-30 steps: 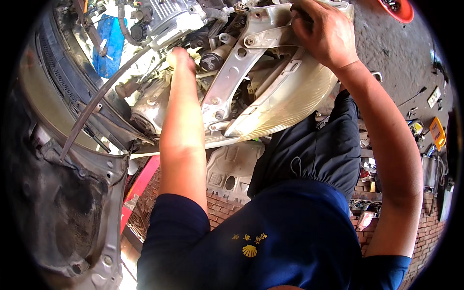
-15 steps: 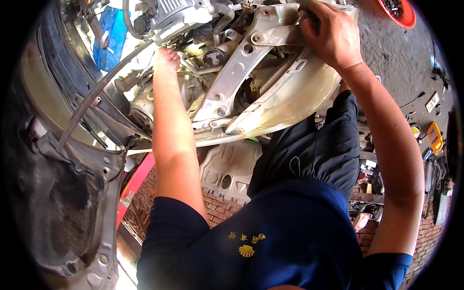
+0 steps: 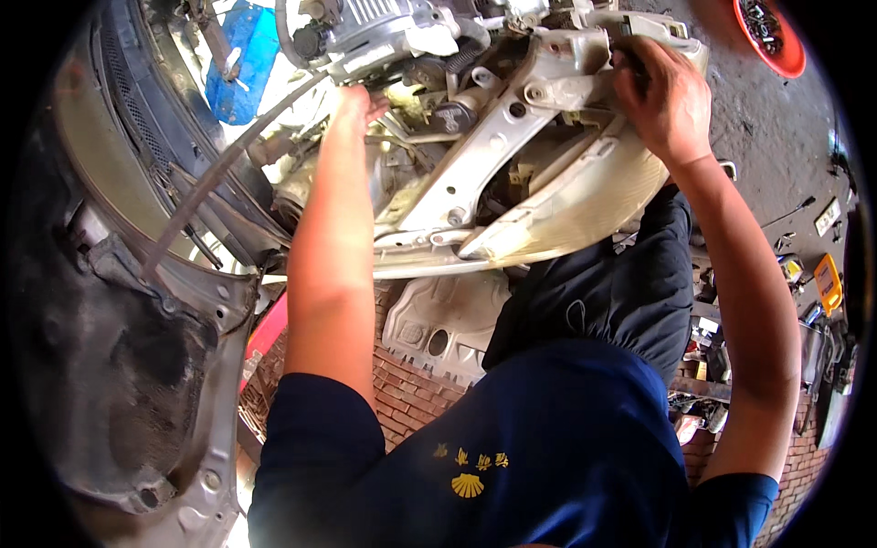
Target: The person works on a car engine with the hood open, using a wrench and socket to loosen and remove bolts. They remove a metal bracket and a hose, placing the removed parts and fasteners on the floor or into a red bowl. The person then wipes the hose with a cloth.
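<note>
In the engine bay, my left hand (image 3: pixel 358 105) reaches in beside the engine (image 3: pixel 384 36), below a ribbed metal cover. Its fingers look spread and slightly bent; I see nothing held in them, though glare and blur soften the view. My right hand (image 3: pixel 671 105) is curled over the upper part of the yellowed headlight (image 3: pixel 575 215), where it meets the silver front frame (image 3: pixel 484 155). Those fingertips are partly hidden behind the edge. A black round cap (image 3: pixel 454 117) sits between the left hand and the frame.
A thin prop rod (image 3: pixel 219 173) slants across the bay at left, near the raised hood (image 3: pixel 110 365). A blue container (image 3: pixel 245 68) stands behind it. On the floor at right are a red bowl of small parts (image 3: pixel 772 36) and scattered tools. A plastic cover (image 3: pixel 448 315) lies below the bumper.
The view has shifted, so the car sits farther right and lower in the picture. My left hand's fingers look more spread; the right hand keeps its place on the headlight.
</note>
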`<state>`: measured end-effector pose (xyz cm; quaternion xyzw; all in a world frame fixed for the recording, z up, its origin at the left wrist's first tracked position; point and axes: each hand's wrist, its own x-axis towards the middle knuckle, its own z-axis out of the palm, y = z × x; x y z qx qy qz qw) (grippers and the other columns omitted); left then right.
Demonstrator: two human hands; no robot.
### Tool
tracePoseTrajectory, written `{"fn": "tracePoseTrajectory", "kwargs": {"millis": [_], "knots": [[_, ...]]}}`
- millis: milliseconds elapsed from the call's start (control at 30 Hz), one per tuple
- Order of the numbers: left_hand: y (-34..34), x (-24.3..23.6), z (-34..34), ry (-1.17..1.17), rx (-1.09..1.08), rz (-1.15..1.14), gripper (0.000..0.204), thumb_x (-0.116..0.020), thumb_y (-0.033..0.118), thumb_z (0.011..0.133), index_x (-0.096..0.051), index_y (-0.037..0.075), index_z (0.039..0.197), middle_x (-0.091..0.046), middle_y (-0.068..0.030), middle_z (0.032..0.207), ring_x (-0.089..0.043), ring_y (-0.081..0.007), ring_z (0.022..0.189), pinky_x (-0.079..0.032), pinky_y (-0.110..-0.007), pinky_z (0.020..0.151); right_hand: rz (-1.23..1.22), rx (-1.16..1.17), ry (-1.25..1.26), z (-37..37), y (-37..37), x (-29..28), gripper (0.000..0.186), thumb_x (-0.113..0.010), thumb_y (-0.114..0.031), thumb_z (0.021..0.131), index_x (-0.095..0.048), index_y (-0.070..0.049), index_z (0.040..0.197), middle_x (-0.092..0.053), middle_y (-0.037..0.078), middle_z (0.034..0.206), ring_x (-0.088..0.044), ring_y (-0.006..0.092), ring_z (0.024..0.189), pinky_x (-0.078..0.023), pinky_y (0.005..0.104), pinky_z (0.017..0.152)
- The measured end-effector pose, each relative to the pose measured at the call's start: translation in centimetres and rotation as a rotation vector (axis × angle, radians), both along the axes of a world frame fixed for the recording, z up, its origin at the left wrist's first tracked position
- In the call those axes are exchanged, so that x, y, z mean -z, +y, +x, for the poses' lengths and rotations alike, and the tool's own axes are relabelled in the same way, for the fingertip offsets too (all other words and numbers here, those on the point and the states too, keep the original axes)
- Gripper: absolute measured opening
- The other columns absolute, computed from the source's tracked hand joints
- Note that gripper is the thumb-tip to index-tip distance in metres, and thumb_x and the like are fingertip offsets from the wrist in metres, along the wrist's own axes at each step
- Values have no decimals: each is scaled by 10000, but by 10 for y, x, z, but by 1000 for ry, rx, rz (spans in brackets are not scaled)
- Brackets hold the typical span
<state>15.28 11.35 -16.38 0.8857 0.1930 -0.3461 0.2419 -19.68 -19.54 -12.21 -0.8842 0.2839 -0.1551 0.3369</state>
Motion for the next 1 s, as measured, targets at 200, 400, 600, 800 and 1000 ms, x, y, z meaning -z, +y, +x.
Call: {"fn": "tracePoseTrajectory", "kwargs": {"millis": [200, 400, 600, 800, 1000], "knots": [[5, 27, 5, -50, -25, 30, 387, -354, 195, 1096, -438, 39, 1440, -675, -230, 1112, -739, -337, 834, -661, -432, 701, 21, -1, -18, 4, -1, -6, 186, -691, -194, 860, -692, -87, 1012, -708, 109, 915, -675, 344, 853, -539, 441, 762], [41, 91, 14, -475, 298, 167, 328, -493, 206, 1063, -596, 69, 1342, -715, -124, 1103, -734, -257, 796, -600, -378, 623, 48, -3, 1, 11, -1, -10, 184, -694, -181, 839, -690, -89, 999, -691, 110, 887, -664, 340, 839, -532, 438, 757], [-3, 91, -19, -503, 272, 264, 715, -754, 577, 831, -699, -9, 1236, -720, -198, 1231, -701, -294, 1125, -547, -393, 914, 49, -15, 21, 4, -2, -6, 183, -695, -175, 834, -692, -89, 996, -690, 111, 895, -663, 343, 837, -532, 436, 755], [-26, 79, -30, -410, 301, 409, 387, -651, 185, 881, -689, -72, 1168, -697, -287, 1201, -686, -419, 1122, -551, -449, 947, 6, -45, -26, 3, -3, -5, 197, -698, -174, 844, -681, -94, 1024, -694, 114, 906, -665, 356, 844, -536, 446, 752], [-7, 74, -16, -315, -147, 0, 437, -530, 198, 953, -638, -118, 1234, -678, -243, 1262, -687, -301, 1069, -535, -403, 875, -5, -24, 16, 7, 8, -7, 209, -648, -236, 915, -692, -101, 1068, -713, 138, 975, -676, 376, 911, -545, 449, 796]]}}
